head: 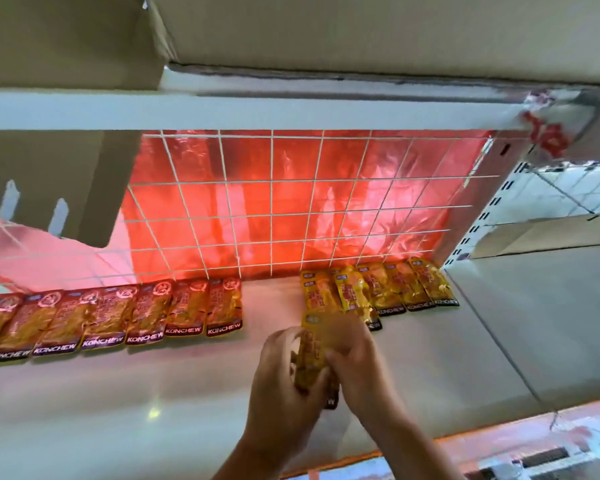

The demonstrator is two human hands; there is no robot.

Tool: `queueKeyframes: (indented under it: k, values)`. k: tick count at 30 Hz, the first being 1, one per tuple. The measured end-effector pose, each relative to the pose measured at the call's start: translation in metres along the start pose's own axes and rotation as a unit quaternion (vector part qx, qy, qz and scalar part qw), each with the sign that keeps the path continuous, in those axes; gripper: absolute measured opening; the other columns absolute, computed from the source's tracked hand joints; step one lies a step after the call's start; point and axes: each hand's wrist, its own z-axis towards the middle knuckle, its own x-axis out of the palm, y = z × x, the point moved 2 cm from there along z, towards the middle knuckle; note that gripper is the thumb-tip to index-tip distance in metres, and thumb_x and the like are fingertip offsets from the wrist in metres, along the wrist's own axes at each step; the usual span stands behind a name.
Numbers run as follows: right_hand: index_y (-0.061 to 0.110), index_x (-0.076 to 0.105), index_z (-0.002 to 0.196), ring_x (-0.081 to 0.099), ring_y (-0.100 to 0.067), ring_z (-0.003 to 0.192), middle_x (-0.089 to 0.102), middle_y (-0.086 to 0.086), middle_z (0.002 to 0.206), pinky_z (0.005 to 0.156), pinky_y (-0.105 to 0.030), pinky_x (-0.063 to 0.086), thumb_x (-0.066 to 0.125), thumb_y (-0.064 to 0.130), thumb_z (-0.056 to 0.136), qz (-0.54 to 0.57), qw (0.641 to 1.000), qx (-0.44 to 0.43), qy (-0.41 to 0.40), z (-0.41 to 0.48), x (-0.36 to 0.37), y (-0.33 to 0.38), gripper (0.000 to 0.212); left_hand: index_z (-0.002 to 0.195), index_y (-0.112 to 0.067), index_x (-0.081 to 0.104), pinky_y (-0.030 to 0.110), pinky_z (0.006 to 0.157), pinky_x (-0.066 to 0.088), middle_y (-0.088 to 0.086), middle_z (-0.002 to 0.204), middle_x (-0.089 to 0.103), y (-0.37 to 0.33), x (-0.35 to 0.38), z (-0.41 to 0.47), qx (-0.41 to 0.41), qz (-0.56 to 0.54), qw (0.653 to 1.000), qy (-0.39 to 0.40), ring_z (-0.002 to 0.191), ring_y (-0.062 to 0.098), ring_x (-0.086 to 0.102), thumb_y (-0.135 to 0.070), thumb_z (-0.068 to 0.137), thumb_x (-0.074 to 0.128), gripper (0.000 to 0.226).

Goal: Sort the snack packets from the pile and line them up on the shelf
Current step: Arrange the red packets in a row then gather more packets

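Observation:
A row of several red snack packets (111, 315) lies along the back left of the white shelf (153, 393). Several yellow snack packets (395, 289) are lined up at the back right. Both my hands meet at the middle of the shelf around a yellow packet (313, 348), possibly a small stack. My left hand (284, 382) grips it from the left and below. My right hand (357, 362) grips it from the right, fingers curled over its top edge. The packet's lower end is hidden between my palms.
A white wire grid (274, 202) with red foil behind it closes the shelf's back. A cardboard box (49, 174) hangs in at the upper left, and another shelf board (291, 109) runs overhead. A white upright (482, 209) bounds the right side.

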Motion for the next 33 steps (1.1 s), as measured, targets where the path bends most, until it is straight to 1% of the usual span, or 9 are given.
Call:
queueKeyframes:
  k: [3,5,7,9,12,16,20,24,33]
  values:
    - [0.024,0.056,0.106,0.067,-0.013,0.067,0.069,-0.003,0.08,0.058,-0.029,0.053,0.057,-0.022,0.081,-0.013,1.0,-0.004,-0.01,0.004,-0.044,-0.015,0.053,0.108,-0.036,0.065,0.025,0.066,0.053,-0.018,0.098,0.068,-0.014,0.034,0.004,-0.037,-0.053,0.998,0.001,0.081,0.01,0.067,-0.025,0.091,0.069,0.021]
    - [0.027,0.052,0.1,0.07,-0.012,0.07,0.069,0.004,0.084,0.06,-0.03,0.055,0.066,-0.015,0.082,-0.045,0.998,-0.009,-0.046,0.006,-0.068,-0.028,0.048,0.092,-0.036,0.067,0.026,0.065,0.053,-0.017,0.085,0.07,-0.022,0.056,0.007,-0.054,-0.045,0.998,0.003,0.074,0.008,0.067,-0.01,0.085,0.069,0.027]
    - [0.023,0.05,0.092,0.068,-0.007,0.066,0.068,0.004,0.079,0.057,-0.025,0.052,0.076,0.0,0.083,-0.08,0.995,0.001,-0.052,0.005,-0.085,-0.033,0.036,0.083,-0.036,0.066,0.015,0.064,0.047,-0.022,0.082,0.07,-0.031,0.076,0.009,-0.078,-0.048,0.996,0.0,0.074,0.003,0.067,0.0,0.083,0.074,0.037]
    - [0.025,0.056,0.092,0.066,-0.006,0.07,0.068,0.005,0.084,0.06,-0.022,0.052,0.083,0.024,0.079,-0.144,0.989,-0.018,-0.034,0.005,-0.097,-0.036,0.03,0.082,-0.034,0.065,0.015,0.065,0.046,-0.023,0.082,0.07,-0.036,0.093,0.012,-0.1,-0.054,0.993,-0.011,0.074,0.002,0.066,0.003,0.083,0.074,0.038]
    - [0.027,0.061,0.109,0.064,-0.01,0.086,0.06,0.011,0.102,0.072,-0.021,0.052,0.082,0.034,0.076,-0.242,0.968,-0.07,-0.018,0.006,-0.113,-0.036,0.039,0.083,-0.028,0.067,0.025,0.067,0.05,-0.018,0.078,0.071,-0.038,0.112,0.015,-0.12,-0.068,0.99,-0.02,0.073,0.004,0.067,0.003,0.083,0.073,0.032]
    - [0.024,0.063,0.109,0.063,-0.018,0.089,0.06,0.007,0.101,0.077,-0.037,0.055,0.081,0.033,0.074,-0.278,0.954,-0.111,-0.029,0.019,-0.125,-0.035,0.04,0.09,-0.028,0.07,0.014,0.067,0.049,-0.019,0.083,0.073,-0.05,0.121,0.023,-0.094,-0.073,0.993,-0.007,0.077,0.002,0.07,0.002,0.085,0.075,0.03]
    - [0.029,0.062,0.105,0.059,-0.018,0.087,0.06,0.008,0.096,0.072,-0.036,0.055,0.079,0.039,0.072,-0.314,0.939,-0.125,-0.071,0.046,-0.135,-0.03,0.038,0.105,-0.033,0.068,0.007,0.064,0.041,-0.026,0.084,0.063,-0.034,0.113,0.025,-0.022,0.068,0.997,0.029,0.078,0.001,0.062,-0.029,0.092,0.066,0.013]
    - [0.026,0.059,0.096,0.052,-0.026,0.088,0.058,0.0,0.092,0.073,-0.036,0.049,0.074,0.046,0.073,-0.372,0.916,-0.114,-0.094,0.079,-0.136,-0.023,0.034,0.091,-0.032,0.065,0.014,0.062,0.035,-0.02,0.082,0.062,-0.019,0.109,0.022,0.02,0.178,0.982,0.056,0.075,0.004,0.057,-0.028,0.081,0.06,0.012]
    - [0.025,0.051,0.088,0.051,-0.029,0.09,0.054,-0.003,0.093,0.079,-0.041,0.049,0.07,0.044,0.071,-0.385,0.915,-0.089,-0.079,0.107,-0.114,-0.026,0.032,0.087,-0.033,0.062,0.019,0.064,0.047,-0.02,0.083,0.063,-0.018,0.114,0.024,0.021,0.183,0.98,0.076,0.078,0.001,0.055,-0.03,0.081,0.055,0.009]
